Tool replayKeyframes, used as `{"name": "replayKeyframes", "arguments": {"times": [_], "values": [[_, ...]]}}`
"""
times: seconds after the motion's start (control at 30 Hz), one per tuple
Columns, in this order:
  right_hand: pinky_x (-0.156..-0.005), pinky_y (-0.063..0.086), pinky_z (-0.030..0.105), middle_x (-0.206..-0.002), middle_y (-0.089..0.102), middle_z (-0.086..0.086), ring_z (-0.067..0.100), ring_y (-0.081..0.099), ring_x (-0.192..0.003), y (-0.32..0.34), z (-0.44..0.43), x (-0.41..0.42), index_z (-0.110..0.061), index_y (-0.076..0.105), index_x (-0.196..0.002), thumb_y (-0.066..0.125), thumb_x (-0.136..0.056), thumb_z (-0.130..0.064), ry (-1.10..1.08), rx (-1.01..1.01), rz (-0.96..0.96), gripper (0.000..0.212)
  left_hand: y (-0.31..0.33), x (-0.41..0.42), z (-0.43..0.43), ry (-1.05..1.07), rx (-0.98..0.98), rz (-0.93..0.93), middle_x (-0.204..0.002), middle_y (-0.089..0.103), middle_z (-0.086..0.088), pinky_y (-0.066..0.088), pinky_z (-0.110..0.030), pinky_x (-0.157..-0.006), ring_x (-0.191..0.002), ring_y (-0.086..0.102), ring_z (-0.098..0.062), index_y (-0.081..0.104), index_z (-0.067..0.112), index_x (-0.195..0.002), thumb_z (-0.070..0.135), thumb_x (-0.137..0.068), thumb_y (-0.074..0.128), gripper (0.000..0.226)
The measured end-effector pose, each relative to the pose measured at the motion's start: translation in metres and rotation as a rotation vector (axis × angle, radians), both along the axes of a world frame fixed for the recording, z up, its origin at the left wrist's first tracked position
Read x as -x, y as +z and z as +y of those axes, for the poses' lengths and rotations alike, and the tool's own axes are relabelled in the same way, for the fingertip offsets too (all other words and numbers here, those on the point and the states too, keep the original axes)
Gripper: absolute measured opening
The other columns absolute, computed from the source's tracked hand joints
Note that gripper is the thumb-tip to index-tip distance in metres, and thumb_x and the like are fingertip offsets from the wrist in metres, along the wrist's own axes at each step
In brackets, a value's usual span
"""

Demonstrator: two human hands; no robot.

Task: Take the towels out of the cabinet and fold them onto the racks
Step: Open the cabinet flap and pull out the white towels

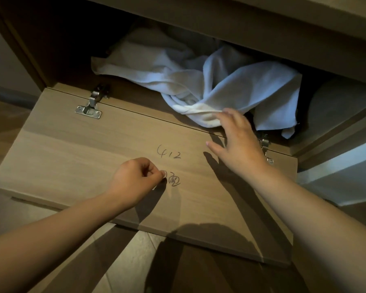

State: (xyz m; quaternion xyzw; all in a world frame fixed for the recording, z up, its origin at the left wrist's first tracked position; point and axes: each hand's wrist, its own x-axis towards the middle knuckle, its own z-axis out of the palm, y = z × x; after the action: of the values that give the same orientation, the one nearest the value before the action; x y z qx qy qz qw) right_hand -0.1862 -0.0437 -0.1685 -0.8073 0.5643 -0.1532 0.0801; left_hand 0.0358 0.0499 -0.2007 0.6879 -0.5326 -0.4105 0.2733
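White towels (199, 81) heaped behind the open door (72, 155). Right hand (239, 142) over door's far edge, fingers spread, touching towels. Left hand (133, 178) over door's middle, fingers curled, empty.

Soft matt cloth for the towels (199, 81); smooth, matt wood-grain board for the cabinet door (93, 155); shiny metal hinge (91, 104).

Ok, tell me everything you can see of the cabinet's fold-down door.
The door is a light wood-look panel, swung down open and lying nearly flat, held by two metal hinges along its cabinet edge. Handwritten 412 and a scribble mark its inner face. A towel corner reaches that edge.
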Motion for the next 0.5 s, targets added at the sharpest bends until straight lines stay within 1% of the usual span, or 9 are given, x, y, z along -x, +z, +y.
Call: {"name": "replayKeyframes", "arguments": {"times": [0.07,0.13,0.17,0.23,0.3,0.33,0.4,0.47,0.5], "values": [[-0.115,0.028,0.050,-0.154,0.029,0.009,0.034,0.021,-0.143,0.003,-0.020,-0.013,-0.026,0.038,-0.145,0.077,-0.081,-0.035,0.025,0.093,0.089,0.076,-0.002,-0.002,-0.003,0.009,0.016,0.008,-0.079,0.070,-0.008,0.058,-0.043,-0.074,-0.077,0.067,-0.024,0.067,0.012,-0.082,0.027,-0.088,0.067,0.017],[-0.112,0.028,0.060,-0.157,0.025,0.015,0.042,0.019,-0.142,0.004,-0.039,-0.025,-0.028,0.029,-0.151,0.076,-0.080,-0.042,0.044,0.095,0.189,0.086,-0.006,-0.003,-0.003,0.013,0.012,0.007,-0.077,0.070,-0.005,0.058,-0.040,-0.073,-0.075,0.067,-0.021,0.067,0.013,-0.082,0.028,-0.088,0.067,0.016],[-0.113,0.023,0.064,-0.160,0.017,0.016,0.045,0.013,-0.144,0.003,-0.048,-0.029,-0.030,0.022,-0.154,0.074,-0.080,-0.048,0.044,0.081,0.235,0.092,-0.008,-0.004,-0.002,0.018,0.004,0.011,-0.077,0.070,-0.005,0.058,-0.041,-0.074,-0.075,0.067,-0.021,0.067,0.014,-0.081,0.028,-0.088,0.067,0.015],[-0.116,0.003,0.065,-0.165,-0.005,0.013,0.046,-0.010,-0.147,-0.001,-0.066,-0.036,-0.033,0.010,-0.157,0.069,-0.078,-0.059,0.023,0.085,0.297,0.102,-0.012,-0.007,-0.002,0.037,-0.016,0.034,-0.077,0.071,-0.006,0.057,-0.046,-0.076,-0.077,0.068,-0.024,0.066,0.014,-0.079,0.027,-0.088,0.067,0.016],[-0.117,-0.004,0.062,-0.164,-0.010,0.011,0.042,-0.016,-0.147,-0.005,-0.080,-0.041,-0.034,0.005,-0.157,0.068,-0.075,-0.066,-0.017,0.051,0.259,0.107,-0.016,-0.009,-0.002,0.053,-0.029,0.063,-0.076,0.071,-0.008,0.056,-0.048,-0.078,-0.078,0.067,-0.027,0.066,0.014,-0.077,0.027,-0.087,0.068,0.016],[-0.118,0.000,0.060,-0.164,-0.004,0.012,0.042,-0.011,-0.148,-0.006,-0.084,-0.043,-0.035,0.007,-0.157,0.068,-0.074,-0.067,-0.035,0.026,0.221,0.108,-0.017,-0.010,-0.002,0.056,-0.030,0.073,-0.075,0.071,-0.008,0.056,-0.048,-0.077,-0.078,0.067,-0.028,0.066,0.014,-0.076,0.027,-0.086,0.068,0.016],[-0.116,0.018,0.056,-0.158,0.021,0.014,0.040,0.014,-0.146,-0.010,-0.091,-0.046,-0.032,0.021,-0.154,0.066,-0.072,-0.071,-0.059,0.061,0.224,0.101,-0.019,-0.011,-0.003,0.055,-0.028,0.078,-0.074,0.070,-0.007,0.056,-0.047,-0.077,-0.077,0.067,-0.026,0.067,0.015,-0.075,0.028,-0.086,0.069,0.016],[-0.103,0.033,0.047,-0.138,0.050,0.010,0.033,0.040,-0.131,-0.012,-0.094,-0.046,-0.026,0.046,-0.139,0.062,-0.072,-0.075,-0.081,0.162,0.266,0.084,-0.018,-0.011,-0.003,0.048,-0.029,0.068,-0.075,0.070,-0.006,0.056,-0.047,-0.077,-0.077,0.067,-0.025,0.067,0.016,-0.076,0.029,-0.086,0.068,0.016],[-0.096,0.036,0.042,-0.127,0.057,0.007,0.031,0.047,-0.123,-0.012,-0.095,-0.045,-0.022,0.056,-0.127,0.062,-0.072,-0.076,-0.087,0.191,0.245,0.077,-0.018,-0.010,-0.003,0.046,-0.031,0.064,-0.075,0.070,-0.006,0.056,-0.047,-0.076,-0.076,0.067,-0.025,0.067,0.017,-0.076,0.030,-0.086,0.068,0.016]]}}
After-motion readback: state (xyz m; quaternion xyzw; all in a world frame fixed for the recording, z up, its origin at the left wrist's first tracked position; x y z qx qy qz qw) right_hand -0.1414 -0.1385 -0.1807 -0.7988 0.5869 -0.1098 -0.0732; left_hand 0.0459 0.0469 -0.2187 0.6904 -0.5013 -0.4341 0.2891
